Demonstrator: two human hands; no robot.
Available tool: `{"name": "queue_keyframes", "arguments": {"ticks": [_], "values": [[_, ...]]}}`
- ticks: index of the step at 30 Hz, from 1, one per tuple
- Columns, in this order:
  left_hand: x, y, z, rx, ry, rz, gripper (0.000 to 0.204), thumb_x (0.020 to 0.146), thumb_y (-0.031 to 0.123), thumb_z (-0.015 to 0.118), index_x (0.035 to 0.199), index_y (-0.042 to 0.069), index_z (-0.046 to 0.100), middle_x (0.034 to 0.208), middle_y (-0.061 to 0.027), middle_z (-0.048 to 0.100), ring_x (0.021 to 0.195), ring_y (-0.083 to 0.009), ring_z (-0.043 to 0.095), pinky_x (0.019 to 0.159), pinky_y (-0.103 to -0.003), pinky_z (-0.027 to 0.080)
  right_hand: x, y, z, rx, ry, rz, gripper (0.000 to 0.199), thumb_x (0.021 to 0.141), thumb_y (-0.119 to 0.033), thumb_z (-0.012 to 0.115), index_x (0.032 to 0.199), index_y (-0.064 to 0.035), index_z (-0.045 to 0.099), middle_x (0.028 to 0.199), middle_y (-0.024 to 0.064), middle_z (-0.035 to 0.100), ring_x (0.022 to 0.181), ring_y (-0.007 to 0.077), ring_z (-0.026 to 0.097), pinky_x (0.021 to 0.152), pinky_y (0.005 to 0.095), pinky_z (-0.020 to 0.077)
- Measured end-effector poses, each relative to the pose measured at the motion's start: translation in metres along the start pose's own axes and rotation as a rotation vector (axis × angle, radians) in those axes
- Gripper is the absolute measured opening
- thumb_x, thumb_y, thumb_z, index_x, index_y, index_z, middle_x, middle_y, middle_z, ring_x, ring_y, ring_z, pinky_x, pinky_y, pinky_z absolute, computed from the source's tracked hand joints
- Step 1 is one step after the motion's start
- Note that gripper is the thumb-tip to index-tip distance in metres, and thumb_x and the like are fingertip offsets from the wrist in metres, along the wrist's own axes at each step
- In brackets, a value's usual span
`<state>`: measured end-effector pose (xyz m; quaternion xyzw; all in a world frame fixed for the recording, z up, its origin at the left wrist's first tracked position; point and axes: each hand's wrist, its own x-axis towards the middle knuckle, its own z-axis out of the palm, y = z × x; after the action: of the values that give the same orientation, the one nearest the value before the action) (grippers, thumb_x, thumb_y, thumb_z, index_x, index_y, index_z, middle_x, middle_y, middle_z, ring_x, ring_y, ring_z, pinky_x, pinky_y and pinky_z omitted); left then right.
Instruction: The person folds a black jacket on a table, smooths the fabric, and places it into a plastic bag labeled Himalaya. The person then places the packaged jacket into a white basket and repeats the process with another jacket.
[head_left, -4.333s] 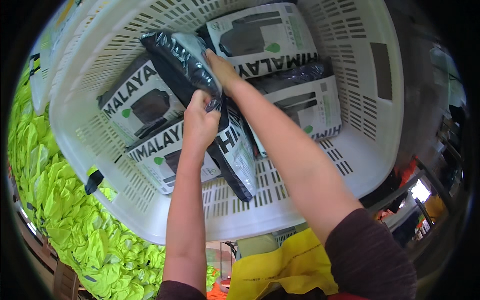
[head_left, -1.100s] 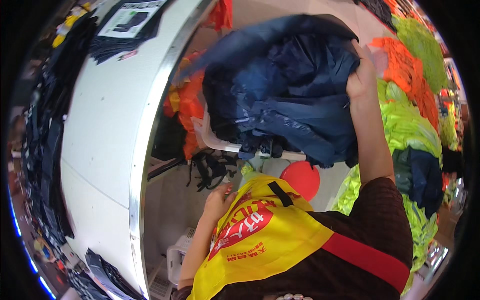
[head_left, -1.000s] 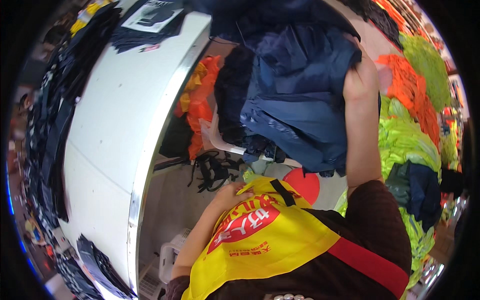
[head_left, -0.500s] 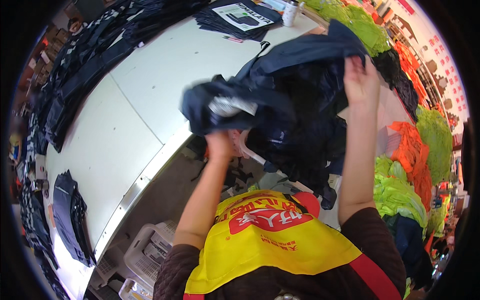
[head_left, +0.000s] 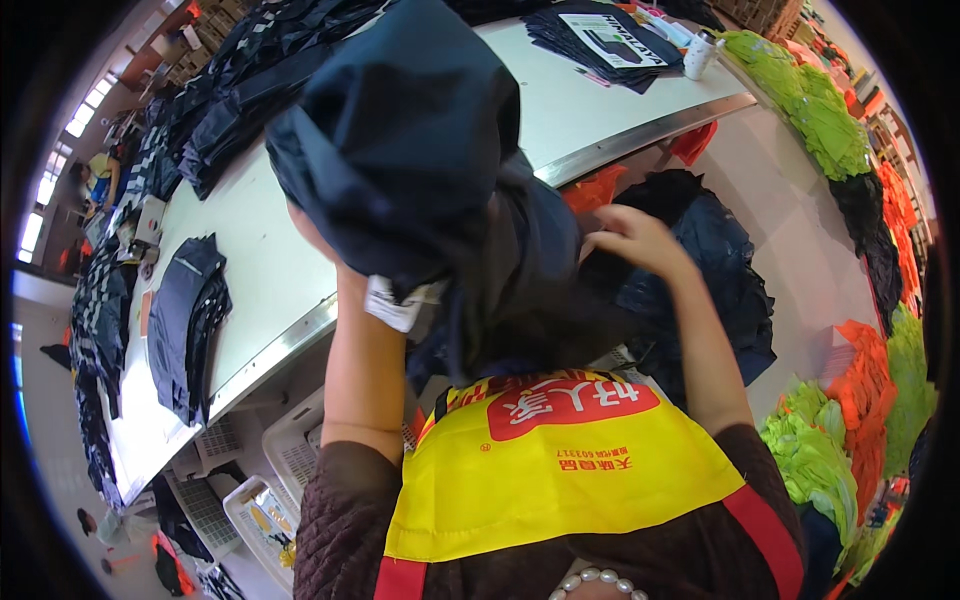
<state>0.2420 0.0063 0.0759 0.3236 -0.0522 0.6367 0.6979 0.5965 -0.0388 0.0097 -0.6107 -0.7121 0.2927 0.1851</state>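
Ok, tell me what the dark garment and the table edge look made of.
Dark navy garment: soft matte woven cloth by its limp folds, perhaps synthetic; a white tag hangs from it. Table edge: shiny silvery strip, probably metal.

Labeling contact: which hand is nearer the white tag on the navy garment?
Left. The left hand holds up the navy garment just above its white tag; the right hand is off to the tag's right.

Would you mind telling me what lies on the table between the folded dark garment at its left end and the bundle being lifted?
In the head view, only bare white table lies between the folded garment and the bundle.
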Motion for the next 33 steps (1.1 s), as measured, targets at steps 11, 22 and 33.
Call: {"name": "queue_keyframes", "arguments": {"ticks": [11, 22, 33], "values": [[0.024, 0.061, 0.014, 1.681, 0.248, -0.042, 0.045, 0.089, 0.038, 0.048, 0.108, -0.002, 0.061, 0.108, -0.0129, 0.063, 0.099, -0.0242, 0.056, 0.088, -0.033, 0.042, 0.111, -0.080, 0.141, 0.348, -0.123, -0.192, 0.049, 0.083, -0.021, 0.064, 0.123, 0.0013, 0.048, 0.114, 0.0135, 0.055, 0.103, 0.0184, 0.053, 0.090, 0.0300, 0.0420], [-0.180, -0.017, -0.088, 1.299, 0.533, -0.357, 0.044, 0.074, 0.011, 0.070, 0.114, 0.001, 0.056, 0.135, -0.0228, 0.042, 0.123, -0.0355, 0.043, 0.103, -0.036, 0.034, 0.083, -0.089, 0.141, 0.402, -0.267, -0.152, 0.049, 0.086, -0.017, 0.060, 0.129, 0.0014, 0.044, 0.124, 0.0148, 0.050, 0.113, 0.0196, 0.048, 0.097, 0.0303, 0.0372], [-0.289, 0.140, -0.143, 0.573, 1.159, -0.150, 0.044, 0.076, 0.006, 0.061, 0.118, 0.000, 0.049, 0.110, -0.0099, 0.056, 0.098, -0.0169, 0.053, 0.080, -0.030, 0.047, 0.100, 0.012, -0.071, 0.373, 0.033, 0.219, 0.049, 0.089, -0.013, 0.057, 0.133, 0.0018, 0.041, 0.133, 0.0156, 0.047, 0.122, 0.0204, 0.044, 0.103, 0.0305, 0.0331]]}}
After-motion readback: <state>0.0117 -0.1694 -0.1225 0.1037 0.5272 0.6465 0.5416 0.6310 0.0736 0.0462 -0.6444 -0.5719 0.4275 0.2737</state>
